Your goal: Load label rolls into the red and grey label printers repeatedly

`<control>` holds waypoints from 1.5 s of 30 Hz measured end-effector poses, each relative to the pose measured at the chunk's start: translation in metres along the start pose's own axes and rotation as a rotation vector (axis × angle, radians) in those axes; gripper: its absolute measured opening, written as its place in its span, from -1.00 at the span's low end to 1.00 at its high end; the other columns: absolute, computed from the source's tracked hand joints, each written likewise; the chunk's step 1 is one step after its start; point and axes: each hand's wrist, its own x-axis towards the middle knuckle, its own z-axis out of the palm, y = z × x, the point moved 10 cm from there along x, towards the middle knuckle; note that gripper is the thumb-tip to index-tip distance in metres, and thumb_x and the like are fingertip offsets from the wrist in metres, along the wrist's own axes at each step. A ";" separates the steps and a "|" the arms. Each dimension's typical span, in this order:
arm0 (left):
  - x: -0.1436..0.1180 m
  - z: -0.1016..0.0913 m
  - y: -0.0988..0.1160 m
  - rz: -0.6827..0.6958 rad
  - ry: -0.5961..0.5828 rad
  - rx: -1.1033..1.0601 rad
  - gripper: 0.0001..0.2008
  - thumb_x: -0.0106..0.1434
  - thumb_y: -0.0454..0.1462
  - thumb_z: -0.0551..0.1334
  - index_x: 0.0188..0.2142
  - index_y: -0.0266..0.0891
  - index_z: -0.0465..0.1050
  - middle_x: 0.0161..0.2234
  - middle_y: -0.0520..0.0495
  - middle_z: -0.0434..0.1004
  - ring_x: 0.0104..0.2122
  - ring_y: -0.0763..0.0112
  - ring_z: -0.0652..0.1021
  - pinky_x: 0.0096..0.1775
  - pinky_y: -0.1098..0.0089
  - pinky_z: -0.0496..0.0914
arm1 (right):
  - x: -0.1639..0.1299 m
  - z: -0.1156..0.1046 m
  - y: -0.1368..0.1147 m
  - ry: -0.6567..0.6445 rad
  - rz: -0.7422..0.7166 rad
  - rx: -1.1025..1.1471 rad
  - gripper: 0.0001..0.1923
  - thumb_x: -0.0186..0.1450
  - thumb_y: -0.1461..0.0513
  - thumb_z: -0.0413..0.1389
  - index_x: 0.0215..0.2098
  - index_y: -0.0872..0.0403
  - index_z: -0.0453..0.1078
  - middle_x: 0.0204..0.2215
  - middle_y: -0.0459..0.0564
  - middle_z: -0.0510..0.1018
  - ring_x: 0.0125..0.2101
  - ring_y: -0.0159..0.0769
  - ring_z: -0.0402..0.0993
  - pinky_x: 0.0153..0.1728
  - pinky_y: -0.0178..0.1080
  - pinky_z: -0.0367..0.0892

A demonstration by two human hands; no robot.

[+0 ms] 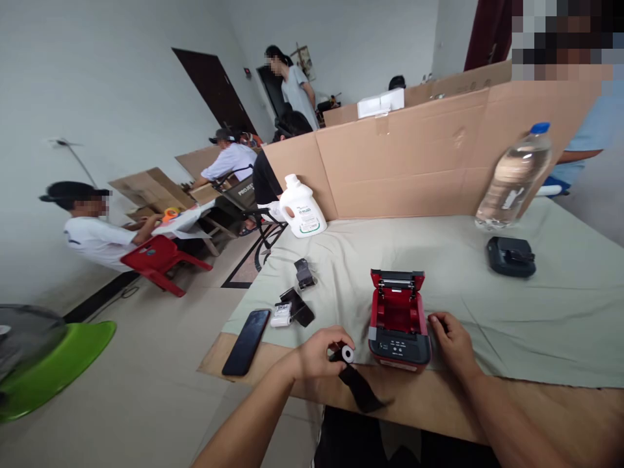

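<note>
My left hand [324, 354] is closed round a small thermal paper roll [348, 354], its white core end facing me. From the roll a loose black strip [363, 390] hangs over the table's front edge. Just right of the roll stands a red and black label printer [400, 344], with its lid raised and its red paper bay showing nothing inside. My right hand [453, 341] rests at the printer's right side, fingers loosely bent and holding nothing; whether the fingertips touch the casing is hard to tell.
A phone [246, 342], a small white roll [281, 315] and black strips [298, 307] lie on the left. Behind stand a white jug [302, 211], a cardboard partition [400, 162] and a water bottle [511, 179]. A black device [511, 257] sits at right. Several people are around the room.
</note>
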 end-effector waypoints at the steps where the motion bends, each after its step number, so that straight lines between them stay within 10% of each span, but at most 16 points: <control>1: 0.004 0.000 0.016 0.048 -0.030 -0.070 -0.63 -0.04 -0.44 0.22 -0.18 -0.22 0.46 -0.23 -0.05 0.47 -0.26 0.37 0.49 -0.21 0.42 0.38 | 0.000 0.000 -0.001 0.004 -0.005 0.003 -0.57 0.25 -0.08 -0.10 -0.36 0.05 0.40 -0.41 0.03 0.54 -0.36 -0.17 0.43 -0.29 -0.15 0.30; 8: 0.062 0.003 0.074 0.210 -0.015 -0.157 -0.68 0.11 -0.32 0.28 -0.11 -0.24 0.36 -0.14 -0.10 0.46 -0.17 0.35 0.48 -0.12 0.36 0.36 | -0.001 -0.001 -0.002 0.001 0.017 0.009 -0.59 0.26 -0.05 -0.08 -0.35 0.06 0.40 -0.41 0.03 0.54 -0.35 -0.18 0.43 -0.28 -0.17 0.30; 20: 0.146 0.042 0.041 -0.003 -0.055 0.550 -0.79 0.07 -0.24 0.32 -0.26 -0.16 0.41 -0.29 -0.02 0.55 -0.29 0.24 0.53 -0.29 0.35 0.35 | -0.001 -0.004 -0.004 0.022 -0.006 0.035 -0.61 0.26 -0.04 -0.07 -0.38 0.06 0.40 -0.44 0.02 0.53 -0.38 -0.20 0.43 -0.30 -0.18 0.31; 28: 0.115 0.021 0.078 0.272 0.192 0.350 -0.88 0.25 -0.33 0.13 -0.26 -0.20 0.43 -0.26 -0.06 0.55 -0.25 0.33 0.53 -0.19 0.36 0.39 | -0.001 -0.004 -0.004 0.024 -0.010 0.024 -0.61 0.27 -0.04 -0.07 -0.35 0.06 0.41 -0.42 0.02 0.54 -0.38 -0.21 0.43 -0.31 -0.20 0.31; 34: 0.072 -0.038 0.095 0.413 0.763 0.277 -0.68 0.31 -0.20 0.10 0.03 -0.23 0.33 0.01 -0.26 0.36 0.05 0.16 0.36 0.06 0.11 0.27 | -0.001 -0.003 -0.004 0.017 -0.012 0.029 -0.61 0.27 -0.04 -0.07 -0.37 0.06 0.41 -0.43 0.03 0.54 -0.38 -0.21 0.43 -0.32 -0.20 0.31; 38: 0.080 -0.039 0.072 0.385 0.702 0.140 -0.53 0.39 -0.12 -0.05 0.23 -0.22 0.09 0.16 -0.29 0.23 0.16 0.14 0.26 0.13 0.06 0.16 | -0.002 -0.004 -0.003 0.031 0.001 0.047 -0.60 0.28 -0.04 -0.07 -0.35 0.07 0.40 -0.42 0.02 0.53 -0.38 -0.21 0.42 -0.31 -0.19 0.32; 45: 0.042 -0.006 0.046 0.504 0.720 -0.065 -0.50 0.38 -0.01 -0.18 0.01 -0.23 0.34 -0.18 -0.22 0.45 -0.12 0.17 0.43 -0.03 0.08 0.26 | -0.009 -0.012 -0.018 0.096 -0.125 0.063 -0.65 0.35 0.02 -0.11 -0.28 0.05 0.38 -0.35 0.03 0.51 -0.28 -0.21 0.42 -0.23 -0.15 0.34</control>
